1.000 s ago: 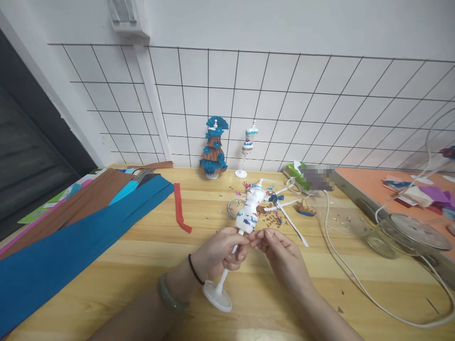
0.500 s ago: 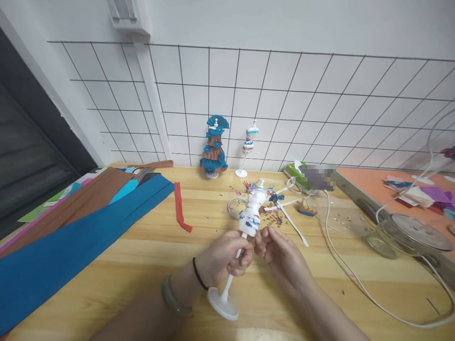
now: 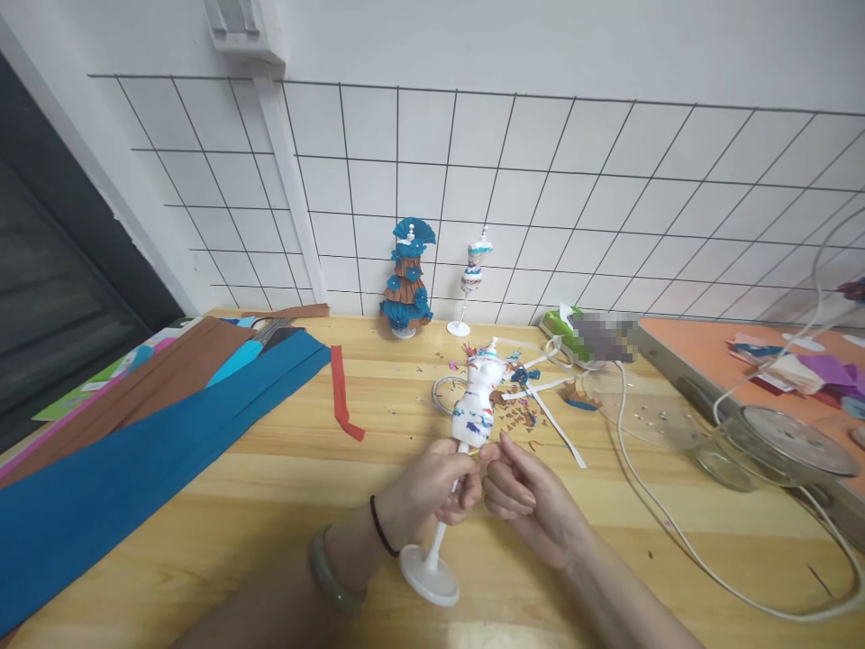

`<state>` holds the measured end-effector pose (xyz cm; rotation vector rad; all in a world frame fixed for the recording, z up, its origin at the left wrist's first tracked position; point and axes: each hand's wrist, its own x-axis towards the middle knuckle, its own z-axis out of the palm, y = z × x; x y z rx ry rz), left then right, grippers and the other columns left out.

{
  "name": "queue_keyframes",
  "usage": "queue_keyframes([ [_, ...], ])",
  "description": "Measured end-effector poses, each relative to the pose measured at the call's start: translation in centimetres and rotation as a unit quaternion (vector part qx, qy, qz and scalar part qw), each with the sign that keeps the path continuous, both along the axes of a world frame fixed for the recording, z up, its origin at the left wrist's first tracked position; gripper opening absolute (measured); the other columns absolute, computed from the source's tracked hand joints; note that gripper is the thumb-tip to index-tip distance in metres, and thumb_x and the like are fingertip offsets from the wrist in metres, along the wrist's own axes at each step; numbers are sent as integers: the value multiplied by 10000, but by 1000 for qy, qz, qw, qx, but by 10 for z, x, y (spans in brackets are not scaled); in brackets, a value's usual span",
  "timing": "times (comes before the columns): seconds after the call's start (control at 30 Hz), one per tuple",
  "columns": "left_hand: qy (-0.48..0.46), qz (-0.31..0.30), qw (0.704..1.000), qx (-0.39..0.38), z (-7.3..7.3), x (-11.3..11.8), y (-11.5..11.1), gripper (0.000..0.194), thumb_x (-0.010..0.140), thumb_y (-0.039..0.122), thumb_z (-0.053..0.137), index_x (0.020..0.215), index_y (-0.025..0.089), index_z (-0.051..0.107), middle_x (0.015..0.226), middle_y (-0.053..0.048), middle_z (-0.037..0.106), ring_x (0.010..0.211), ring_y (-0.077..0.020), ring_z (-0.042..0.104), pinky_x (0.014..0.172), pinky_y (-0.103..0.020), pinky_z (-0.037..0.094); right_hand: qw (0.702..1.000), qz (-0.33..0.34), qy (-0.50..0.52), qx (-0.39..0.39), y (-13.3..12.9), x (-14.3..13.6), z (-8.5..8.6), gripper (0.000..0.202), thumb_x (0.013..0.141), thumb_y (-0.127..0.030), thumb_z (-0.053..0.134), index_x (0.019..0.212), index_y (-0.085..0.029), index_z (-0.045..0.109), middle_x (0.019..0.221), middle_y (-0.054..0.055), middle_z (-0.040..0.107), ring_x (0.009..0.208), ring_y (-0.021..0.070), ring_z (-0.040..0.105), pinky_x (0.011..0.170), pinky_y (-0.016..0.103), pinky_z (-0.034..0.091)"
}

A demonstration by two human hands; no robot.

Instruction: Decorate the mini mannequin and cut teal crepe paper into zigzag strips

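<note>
My left hand has its grip closed around the thin white pole of the small mannequin, just under the torso. The figure is lifted off the table and leans away from me. Its round base hangs in the air below the grip, close to my wrist, and the torso stands above the grip.

My right hand is touching the left one, just beside the grip, with its fingers curled together at the lower edge of the torso. I cannot tell if something small is pinched between them.

As I judge it, the work is in an early part. The torso carries only some small blue and red marks, and no paper skirt is on it.

Beyond the grip, on the table, lie paper scraps and white strips. Farther behind, near the wire grid on the wall, stands a finished mannequin dressed in blue and brown paper, and beside it a bare one.

To the left of the grip lies a red paper strip, and farther left the wide blue paper sheets and brown paper sheets. To the right, well apart, a white cable runs over the table, near a glass jar.
</note>
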<state>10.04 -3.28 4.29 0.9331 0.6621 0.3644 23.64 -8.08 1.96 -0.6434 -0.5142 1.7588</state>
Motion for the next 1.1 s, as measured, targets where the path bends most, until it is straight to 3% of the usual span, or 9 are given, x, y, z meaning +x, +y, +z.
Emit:
queue_keyframes([
  [0.17, -40, 12, 999, -34, 2, -2, 1, 111, 637, 207, 502, 574, 177, 416, 380, 74, 385, 315, -21, 144, 337, -184, 79, 999, 33, 32, 7, -1, 5, 0, 460, 832, -429, 566, 456, -166, 524, 303, -123, 111, 304, 38, 72, 333, 158, 158],
  [0.27, -39, 18, 998, -35, 1, -1, 1, 81, 640, 200, 493, 607, 182, 421, 372, 75, 394, 310, -26, 140, 335, -184, 80, 998, 56, 37, 9, -2, 6, 0, 422, 834, -462, 551, 530, -170, 574, 303, -131, 114, 300, 42, 61, 333, 157, 166],
  [0.37, -37, -15, 999, -7, 0, 1, -2, 43, 617, 191, 481, 618, 180, 440, 378, 69, 414, 303, -31, 170, 327, -187, 90, 997, 73, 34, 12, -2, 6, -2, 346, 832, -462, 557, 665, -167, 626, 303, -143, 148, 293, 37, 56, 342, 154, 174],
  [0.43, -16, -11, 999, 26, -2, 2, -2, 66, 617, 212, 482, 590, 183, 429, 379, 70, 409, 301, -34, 192, 323, -188, 105, 996, 81, 32, 17, -3, 7, -5, 418, 836, -467, 545, 539, -174, 549, 293, -135, 130, 293, 42, 76, 346, 156, 188],
  [0.57, 60, 133, 974, 171, -5, -4, 15, 155, 655, 240, 467, 528, 190, 393, 395, 66, 389, 331, -45, 254, 350, -195, 172, 993, 113, 8, 30, -5, 6, -10, 622, 845, -495, 503, 367, -196, 241, 264, -114, 90, 272, 42, 103, 320, 171, 171],
  [0.7, 74, 266, 926, 258, -13, -24, 51, 225, 697, 248, 467, 498, 189, 381, 439, 54, 385, 421, -65, 330, 433, -206, 266, 991, 119, -57, 39, -7, 1, -11, 595, 825, -493, 533, 399, -202, 236, 266, -122, 121, 274, 37, 123, 337, 183, 172],
  [0.83, 79, 329, 886, 316, -20, -45, 80, 237, 700, 226, 473, 477, 189, 403, 481, 37, 404, 487, -86, 364, 529, -224, 339, 982, 89, -162, 51, -8, -5, -13, 531, 811, -511, 534, 445, -217, 286, 305, -129, 150, 309, 46, 131, 359, 203, 166],
  [0.97, 82, 316, 881, 342, -26, -53, 88, 253, 730, 236, 446, 483, 188, 431, 482, 37, 401, 469, -87, 343, 564, -237, 365, 944, 15, -319, 81, -5, -8, -16, 486, 807, -521, 535, 470, -212, 369, 357, -88, 297, 359, 64, 228, 402, 231, 206],
  [1.1, 83, 282, 883, 366, -32, -49, 88, 294, 772, 299, 466, 504, 179, 455, 507, 30, 423, 503, -91, 378, 593, -236, 378, 860, -92, -484, 130, -2, -8, -17, 380, 828, -441, 549, 543, -199, 482, 518, -20, 481, 508, 118, 416, 526, 264, 330],
])
